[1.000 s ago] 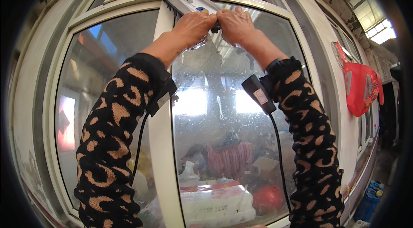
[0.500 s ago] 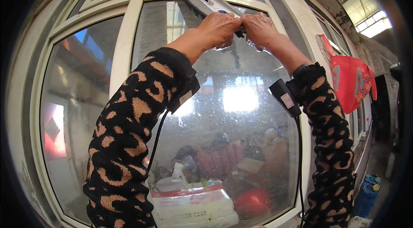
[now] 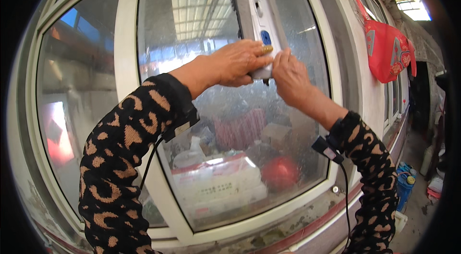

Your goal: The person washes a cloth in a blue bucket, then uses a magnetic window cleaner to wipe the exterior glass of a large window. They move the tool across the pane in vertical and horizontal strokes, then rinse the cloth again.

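A flat mop head (image 3: pixel 258 11), with a grey and white plate, blue clips and a dark fringed pad, stands nearly upright against the window glass (image 3: pixel 216 105). My left hand (image 3: pixel 240 62) is closed over its lower end from the left, a gold-coloured ring on one finger. From the right, my right hand (image 3: pixel 293 79) grips the same end, its fingers bunched beside the left hand's. The upper tip of the mop head runs out of the picture. Smears and specks mark the pane below my hands.
A white window frame (image 3: pixel 127 28) surrounds the pane, with another pane to its left. Behind the glass are white packages (image 3: pixel 225 182) and a red round thing (image 3: pixel 280 176). A red bag (image 3: pixel 388 52) hangs at right; a blue container (image 3: pixel 405 187) stands low at right.
The mop head has swung from a slant toward the upper left to nearly upright. Both hands still hold its end. The whole view has shifted, showing more of the sill below.
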`<state>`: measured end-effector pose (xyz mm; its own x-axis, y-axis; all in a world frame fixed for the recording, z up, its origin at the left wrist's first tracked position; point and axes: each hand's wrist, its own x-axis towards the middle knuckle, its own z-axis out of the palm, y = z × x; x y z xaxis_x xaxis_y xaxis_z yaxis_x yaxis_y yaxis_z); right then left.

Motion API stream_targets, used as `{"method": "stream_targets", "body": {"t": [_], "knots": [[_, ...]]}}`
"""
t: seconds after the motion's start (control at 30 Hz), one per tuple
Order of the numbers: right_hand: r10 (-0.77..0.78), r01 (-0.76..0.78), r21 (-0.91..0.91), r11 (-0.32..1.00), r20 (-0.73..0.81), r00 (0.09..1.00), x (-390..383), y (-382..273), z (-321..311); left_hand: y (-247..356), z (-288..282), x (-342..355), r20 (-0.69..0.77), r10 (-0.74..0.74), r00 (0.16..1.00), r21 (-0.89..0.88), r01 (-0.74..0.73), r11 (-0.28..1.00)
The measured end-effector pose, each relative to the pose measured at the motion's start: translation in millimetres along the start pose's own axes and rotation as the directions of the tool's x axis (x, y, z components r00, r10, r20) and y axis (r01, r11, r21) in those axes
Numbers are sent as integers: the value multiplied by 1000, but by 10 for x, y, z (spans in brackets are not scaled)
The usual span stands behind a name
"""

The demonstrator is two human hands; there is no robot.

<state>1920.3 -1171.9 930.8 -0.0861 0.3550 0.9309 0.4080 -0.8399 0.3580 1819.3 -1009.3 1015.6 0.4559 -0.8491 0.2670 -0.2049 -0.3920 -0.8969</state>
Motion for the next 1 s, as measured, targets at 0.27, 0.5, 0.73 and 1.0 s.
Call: {"method": "stream_targets", "body": {"t": [0.27,0.5,0.73,1.0], "knots": [[-54,72,-116,991,150,987,-963,-1199,-245,719,18,-1014,127,168,977,-321,-120,939],[-102,124,-152,981,141,985,-1459,-2261,-514,1199,-11,-1901,197,171,965,-459,-64,886],[-30,24,51,998,124,992,-1730,-2711,-504,1390,-86,-2245,271,129,954,-480,17,877],[-293,254,209,944,178,940,-1582,-1498,-581,1268,-72,-2215,225,98,969,-608,61,792]]}}
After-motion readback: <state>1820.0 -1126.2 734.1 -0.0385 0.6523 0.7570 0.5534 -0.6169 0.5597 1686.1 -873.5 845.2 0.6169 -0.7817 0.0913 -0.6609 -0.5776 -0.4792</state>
